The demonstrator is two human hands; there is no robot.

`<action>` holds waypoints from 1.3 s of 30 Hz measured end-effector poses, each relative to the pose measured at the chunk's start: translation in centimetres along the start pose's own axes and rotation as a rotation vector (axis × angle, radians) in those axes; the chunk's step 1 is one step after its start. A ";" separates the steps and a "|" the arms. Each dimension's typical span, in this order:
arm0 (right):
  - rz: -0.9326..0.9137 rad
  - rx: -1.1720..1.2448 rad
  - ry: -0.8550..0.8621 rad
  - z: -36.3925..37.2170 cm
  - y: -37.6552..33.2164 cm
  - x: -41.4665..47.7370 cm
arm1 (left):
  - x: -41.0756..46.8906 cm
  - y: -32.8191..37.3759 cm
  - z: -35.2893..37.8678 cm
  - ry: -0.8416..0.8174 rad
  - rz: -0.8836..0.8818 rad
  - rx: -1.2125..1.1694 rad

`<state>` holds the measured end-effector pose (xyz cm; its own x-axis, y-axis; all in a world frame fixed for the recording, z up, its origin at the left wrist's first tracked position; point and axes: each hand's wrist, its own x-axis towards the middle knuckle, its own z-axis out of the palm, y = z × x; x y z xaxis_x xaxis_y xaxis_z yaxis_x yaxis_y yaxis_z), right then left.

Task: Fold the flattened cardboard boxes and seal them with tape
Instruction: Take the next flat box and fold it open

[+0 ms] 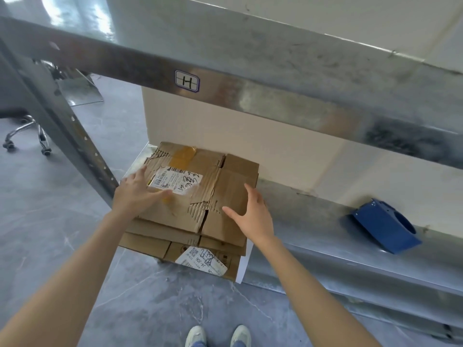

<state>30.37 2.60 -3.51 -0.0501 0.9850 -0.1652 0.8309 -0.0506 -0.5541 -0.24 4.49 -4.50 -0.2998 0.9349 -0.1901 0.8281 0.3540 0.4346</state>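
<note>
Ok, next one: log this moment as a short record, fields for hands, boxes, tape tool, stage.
left: left hand flat on top box, by its label
right: right hand open over top box's right part; contact unclear
boxes: flattened stack on lower shelf
tape: blue dispenser on shelf, untouched
stage: nothing folded yet

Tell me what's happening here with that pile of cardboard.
A person stands at a low metal shelf, reaching with both hands for the top flattened box of a stack. The left hand lies open on its labelled end; the right hand, also open, is on or just above its right part. Nothing is folded or taped yet. What looks like a blue tape dispenser lies untouched farther right.
</note>
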 end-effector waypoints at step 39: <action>-0.220 0.464 0.064 -19.5 17.1 -4.9 | -15.5 23.5 6.6 0.364 0.235 -0.523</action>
<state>55.62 0.18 3.79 -0.1494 0.9881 0.0380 0.4703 0.1048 -0.8763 26.98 -1.82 2.82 -0.3564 0.9056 0.2301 0.5803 0.0215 0.8141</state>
